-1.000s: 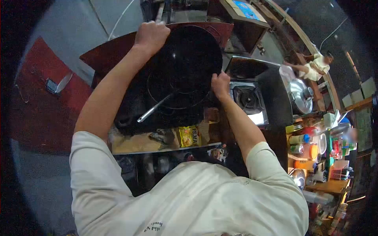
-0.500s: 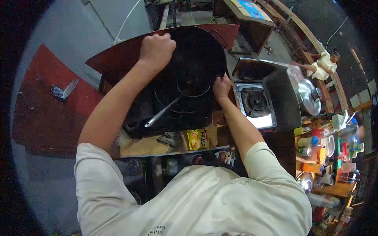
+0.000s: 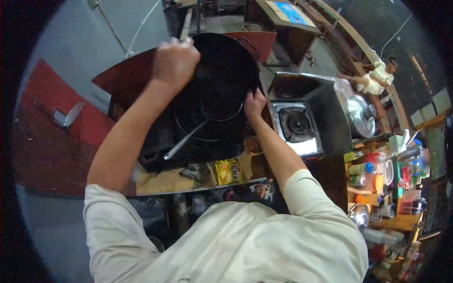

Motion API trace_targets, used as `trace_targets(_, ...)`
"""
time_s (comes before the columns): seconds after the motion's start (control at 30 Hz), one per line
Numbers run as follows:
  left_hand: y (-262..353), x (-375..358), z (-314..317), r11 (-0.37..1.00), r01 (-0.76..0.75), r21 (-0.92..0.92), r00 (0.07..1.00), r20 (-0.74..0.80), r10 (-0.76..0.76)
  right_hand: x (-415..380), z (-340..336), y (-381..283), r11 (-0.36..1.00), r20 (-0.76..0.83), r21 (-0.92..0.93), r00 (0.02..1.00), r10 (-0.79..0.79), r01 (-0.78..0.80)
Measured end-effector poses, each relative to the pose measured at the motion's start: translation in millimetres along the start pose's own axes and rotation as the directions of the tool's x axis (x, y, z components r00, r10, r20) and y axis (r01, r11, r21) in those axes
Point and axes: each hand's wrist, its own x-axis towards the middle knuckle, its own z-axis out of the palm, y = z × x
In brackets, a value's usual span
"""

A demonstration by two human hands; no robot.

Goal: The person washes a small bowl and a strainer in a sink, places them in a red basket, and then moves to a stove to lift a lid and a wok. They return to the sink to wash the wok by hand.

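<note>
A large black wok [image 3: 224,70] stands tilted in front of me, its inside dark. My left hand [image 3: 174,66], slightly blurred, is closed in a fist at the wok's upper left rim; its fingertips are hidden. My right hand [image 3: 255,104] grips the wok's lower right edge. A loop handle [image 3: 250,47] shows free at the wok's upper right. Below the wok, a long metal utensil handle [image 3: 184,141] slants across the dark stove area, reaching toward a thin round rim; its working end is hard to make out.
A gas burner [image 3: 297,123] sits to the right, with a large metal lid [image 3: 362,115] beyond. A yellow packet [image 3: 228,171] and dark crumpled cloth [image 3: 192,173] lie on the front ledge. A grater [image 3: 60,118] rests on the left board. A person [image 3: 380,78] sits at far right.
The whole view has shifted, so things appear a little further left. Both hands stay at the wok; my left hand is now more blurred and slightly further from the wok's middle.
</note>
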Motion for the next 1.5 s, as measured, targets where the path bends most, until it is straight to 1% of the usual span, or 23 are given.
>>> trace_targets(0.07, 14, -8, 7, 0.991, -0.112, -0.068, 0.992, 0.059, 0.116, 6, 4, -5, 0.999, 0.001, 0.041, 1.0, 0.002, -0.002)
trace_targets(0.13, 4, -6, 7, 0.993, -0.094, -0.067, 0.993, 0.07, 0.099, 9, 7, -7, 0.997, -0.003, 0.075, 1.0, 0.015, -0.014)
trace_targets(0.2, -7, 0, -7, 0.994, 0.109, 0.004, 0.994, 0.01, -0.109, 8, 5, -21, 0.993, 0.014, 0.107, 0.999, -0.044, 0.042)
trace_targets(0.27, -3, -4, -6, 0.994, 0.109, -0.025, 0.992, 0.061, -0.107, 12, 1, -22, 0.999, 0.036, 0.006, 0.998, -0.045, 0.044)
trace_targets(0.33, 6, -12, 2, 0.999, -0.035, -0.033, 0.987, 0.159, 0.039, 19, 5, -17, 0.945, 0.003, -0.136, 0.954, -0.3, 0.298)
trace_targets(0.4, 1, -13, -3, 0.996, -0.033, -0.086, 0.989, 0.143, 0.045, 18, 0, -24, 0.912, 0.02, -0.202, 0.932, -0.362, 0.358)
trace_targets(0.43, -4, -12, -5, 0.995, 0.029, -0.093, 0.993, 0.119, -0.018, 16, -2, -22, 0.91, 0.041, -0.181, 0.927, -0.372, 0.373)
trace_targets(0.53, -1, -11, -7, 0.992, 0.097, -0.078, 0.986, 0.147, -0.085, 10, -4, -30, 0.924, 0.069, -0.165, 0.939, -0.338, 0.345)
trace_targets(0.6, 9, -18, -4, 0.996, -0.014, -0.083, 0.968, 0.247, 0.034, 5, -1, -36, 0.938, 0.085, -0.157, 0.95, -0.299, 0.309)
trace_targets(0.67, 4, -22, -5, 0.991, 0.039, -0.125, 0.979, 0.205, -0.012, 3, 2, -39, 0.933, 0.069, -0.115, 0.94, -0.335, 0.341)
trace_targets(0.73, 0, -22, -8, 0.994, 0.087, -0.059, 0.987, 0.142, -0.078, 2, 4, -39, 0.944, 0.04, -0.091, 0.948, -0.315, 0.318)
trace_targets(0.8, 10, -27, -9, 0.999, 0.035, -0.034, 0.969, 0.244, -0.025, 2, 5, -38, 0.955, 0.019, -0.079, 0.958, -0.286, 0.287)
trace_targets(0.87, 5, -31, -9, 0.986, -0.001, -0.166, 0.986, 0.166, 0.029, 5, 7, -38, 0.982, -0.004, -0.031, 0.982, -0.188, 0.188)
trace_targets(0.9, -2, -28, -14, 0.989, 0.052, -0.139, 0.992, 0.12, -0.036, 8, 10, -22, 0.982, -0.005, -0.03, 0.982, -0.189, 0.188)
trace_targets(0.97, -17, -16, -26, 0.987, 0.141, -0.079, 0.989, 0.051, -0.137, 13, 16, 0, 0.974, -0.04, 0.144, 0.985, -0.169, 0.173)
trace_targets(1.1, 5, -20, -33, 0.999, 0.036, 0.002, 0.988, 0.148, -0.036, 10, 17, -4, 0.964, -0.031, 0.238, 0.993, -0.117, 0.121)
trace_targets(1.17, 2, -20, -32, 0.997, 0.061, -0.038, 0.985, 0.166, -0.054, 13, 20, -11, 0.938, -0.057, 0.329, 0.994, -0.095, 0.109)
trace_targets(1.2, 1, -20, -32, 0.993, 0.076, -0.09, 0.98, 0.19, -0.058, 13, 19, -15, 0.938, -0.06, 0.329, 0.994, -0.095, 0.109)
trace_targets(1.23, -6, -18, -29, 0.985, 0.134, -0.104, 0.987, 0.101, -0.124, 13, 16, -17, 0.951, -0.076, 0.284, 0.991, -0.107, 0.125)
trace_targets(1.27, -11, -11, -38, 0.985, 0.172, -0.012, 0.973, 0.156, -0.168, 12, 13, -21, 0.962, -0.092, 0.235, 0.989, -0.118, 0.137)
trace_targets(1.37, -8, -11, -39, 0.99, 0.141, 0.01, 0.974, 0.177, -0.14, 16, 10, -29, 0.97, -0.087, 0.14, 0.978, -0.189, 0.2)
trace_targets(1.43, 3, -18, -32, 0.99, -0.01, -0.14, 0.987, 0.157, 0.032, 21, 16, -21, 0.946, -0.085, 0.225, 0.972, -0.219, 0.233)
trace_targets(1.5, -1, -17, -38, 0.984, 0.063, -0.165, 0.992, 0.123, -0.043, 22, 16, -20, 0.916, -0.091, 0.306, 0.966, -0.242, 0.258)
